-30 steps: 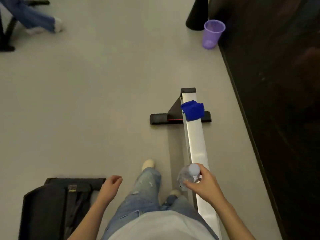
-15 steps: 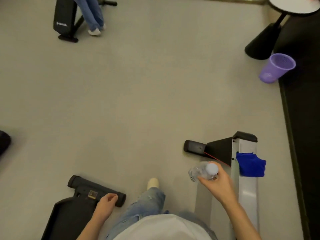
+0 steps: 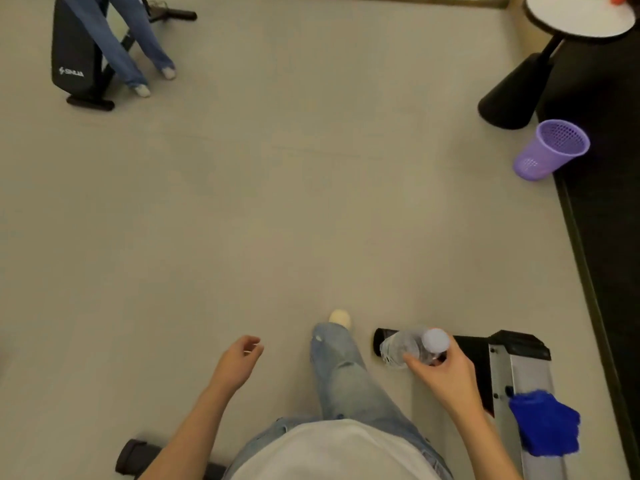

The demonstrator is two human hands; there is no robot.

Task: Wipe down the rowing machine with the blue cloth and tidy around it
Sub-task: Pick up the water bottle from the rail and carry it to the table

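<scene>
The blue cloth (image 3: pixel 545 424) lies crumpled on the silver rail of the rowing machine (image 3: pixel 526 375) at the lower right, near the rail's black end cap and floor foot. My right hand (image 3: pixel 441 370) is shut around a clear plastic water bottle (image 3: pixel 412 346) with a white cap, held just left of the rail end, above the black foot. My left hand (image 3: pixel 239 362) hangs loosely curled over bare floor with nothing in it.
A purple mesh bin (image 3: pixel 550 150) stands at the edge of a black mat (image 3: pixel 609 237) on the right, beside a round table's black base (image 3: pixel 512 95). Another person's legs (image 3: pixel 138 46) and a black bench (image 3: pixel 74 53) are far left. A black machine part (image 3: pixel 135 459) sits by the bottom edge.
My view has tilted up and swung left, so the rail and cloth slid to the lower right. My left hand came off the black equipment. My right hand keeps the bottle.
</scene>
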